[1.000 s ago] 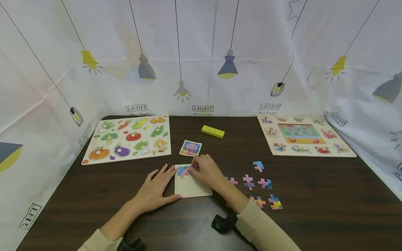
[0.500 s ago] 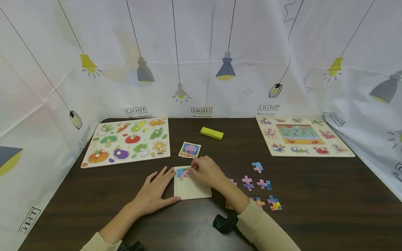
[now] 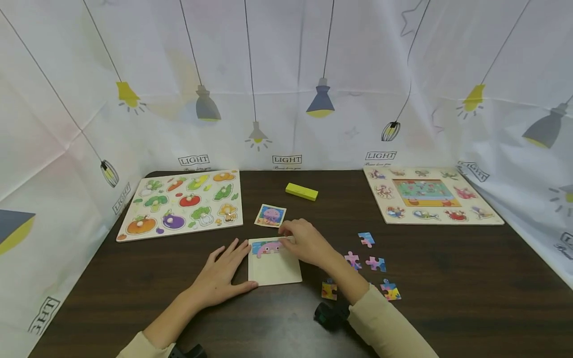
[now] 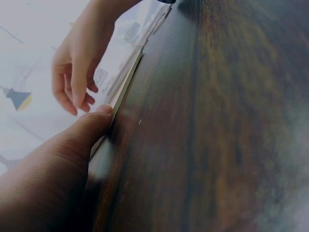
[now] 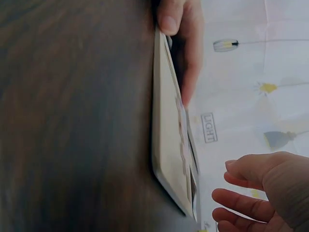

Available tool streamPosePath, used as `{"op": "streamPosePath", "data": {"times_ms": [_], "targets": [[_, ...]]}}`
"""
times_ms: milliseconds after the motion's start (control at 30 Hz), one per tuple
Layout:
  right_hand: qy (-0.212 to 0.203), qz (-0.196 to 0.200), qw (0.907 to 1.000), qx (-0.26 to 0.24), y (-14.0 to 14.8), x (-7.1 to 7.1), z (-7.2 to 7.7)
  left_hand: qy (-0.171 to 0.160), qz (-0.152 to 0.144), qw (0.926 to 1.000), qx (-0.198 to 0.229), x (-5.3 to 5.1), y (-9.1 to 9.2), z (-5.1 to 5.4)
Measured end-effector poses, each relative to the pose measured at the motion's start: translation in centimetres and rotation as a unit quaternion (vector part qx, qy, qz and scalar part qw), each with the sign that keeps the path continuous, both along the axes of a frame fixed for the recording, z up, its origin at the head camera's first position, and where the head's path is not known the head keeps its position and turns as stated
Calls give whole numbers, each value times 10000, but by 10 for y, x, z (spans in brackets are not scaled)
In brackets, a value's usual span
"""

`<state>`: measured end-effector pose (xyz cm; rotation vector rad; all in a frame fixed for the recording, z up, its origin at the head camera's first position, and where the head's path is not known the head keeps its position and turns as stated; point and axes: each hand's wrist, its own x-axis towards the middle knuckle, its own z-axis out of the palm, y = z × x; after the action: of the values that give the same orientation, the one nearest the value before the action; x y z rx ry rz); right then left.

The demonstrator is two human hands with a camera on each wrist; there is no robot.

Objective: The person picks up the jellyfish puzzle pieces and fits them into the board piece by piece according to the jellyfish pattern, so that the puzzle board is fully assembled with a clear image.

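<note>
A pale square board (image 3: 275, 271) lies flat, with joined pink-and-blue puzzle pieces (image 3: 267, 248) along its far edge. Spread out at its left side, the left hand (image 3: 218, 276) touches the edge with fingertips and thumb; in the left wrist view its thumb (image 4: 91, 125) rests by the board's edge (image 4: 126, 89). The right hand (image 3: 308, 244) is over the far right corner. In the right wrist view the right hand (image 5: 265, 193) has thumb and fingers apart, nothing between them, clear of the board (image 5: 168, 130).
Behind the board lies a jellyfish picture card (image 3: 270, 215), with a yellow block (image 3: 302, 192) farther back. Loose puzzle pieces (image 3: 376, 264) are spread to the right. A vegetable board (image 3: 210, 201) stands back left, a sea-animal board (image 3: 380, 204) back right.
The right hand has let go of the piece at the board's far edge and shifted slightly right, uncovering more of the pink face. The left hand stays in place. The head view has tilted slightly.
</note>
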<state>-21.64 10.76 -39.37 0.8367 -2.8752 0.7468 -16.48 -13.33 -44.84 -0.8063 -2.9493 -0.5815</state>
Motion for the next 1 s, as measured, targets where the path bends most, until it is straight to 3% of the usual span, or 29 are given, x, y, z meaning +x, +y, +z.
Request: {"op": "streamPosePath", "data": {"times_ms": [300,1000], "targets": [[239,47,9996,-115,36,-1,9,17,-16,10000,-13,0,-1,1],[323,-721,9968,133,134,5,2,-2,-42,10000,-37,0,0,0]]}}
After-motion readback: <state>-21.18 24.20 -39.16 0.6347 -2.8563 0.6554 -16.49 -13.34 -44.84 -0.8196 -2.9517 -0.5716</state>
